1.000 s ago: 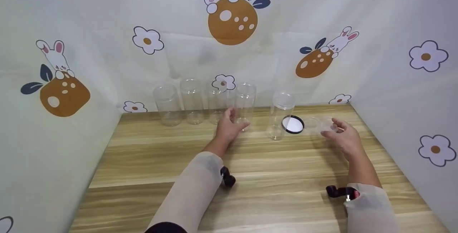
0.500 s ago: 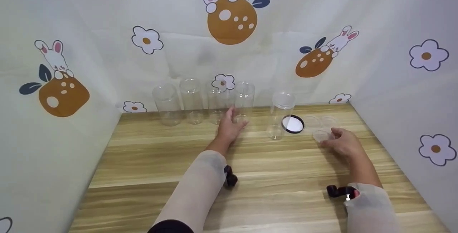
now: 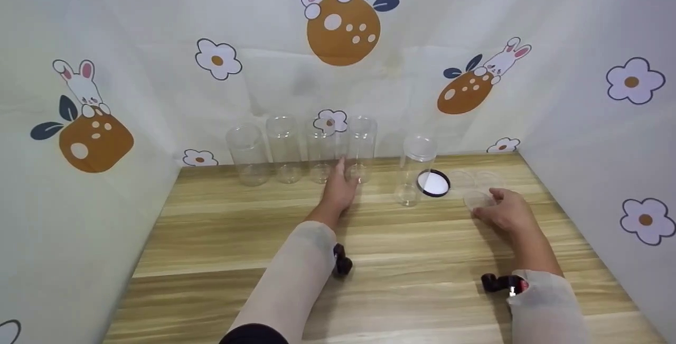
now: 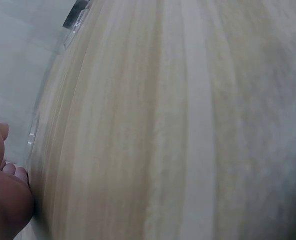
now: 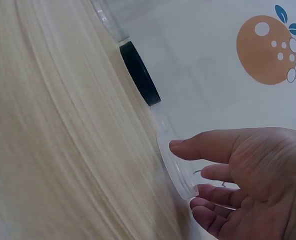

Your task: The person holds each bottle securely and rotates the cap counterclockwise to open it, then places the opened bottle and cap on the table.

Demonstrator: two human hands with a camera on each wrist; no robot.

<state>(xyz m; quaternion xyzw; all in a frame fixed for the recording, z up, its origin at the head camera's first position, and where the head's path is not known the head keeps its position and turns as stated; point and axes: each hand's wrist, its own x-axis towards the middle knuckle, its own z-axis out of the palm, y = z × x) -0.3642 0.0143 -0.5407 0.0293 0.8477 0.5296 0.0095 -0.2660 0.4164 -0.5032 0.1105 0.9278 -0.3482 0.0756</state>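
Note:
My left hand [image 3: 339, 188] is at the lower left side of a tall clear jar [image 3: 362, 146], its thumb low in front of the jar. In the left wrist view only part of that hand [image 4: 5, 192] shows, at the left edge. At the right, my right hand [image 3: 509, 209] pinches the rim of a round clear lid [image 3: 477, 202] lying low on the wooden table. The right wrist view has the thumb at one side of this lid [image 5: 175, 167] and the fingers at its other end.
Several more clear jars stand left, including one [image 3: 246, 156] at the row's end. Another jar [image 3: 417, 172] stands right of my left hand. Beside it lie a black-rimmed white lid [image 3: 434, 183] and two clear lids [image 3: 462, 179]. A patterned cloth wall [image 3: 264, 85] rises behind.
My right hand has brought the clear lid nearer the front, apart from the other lids. The jar by my left hand has shifted slightly back, and the left thumb has drawn in toward the fingers.

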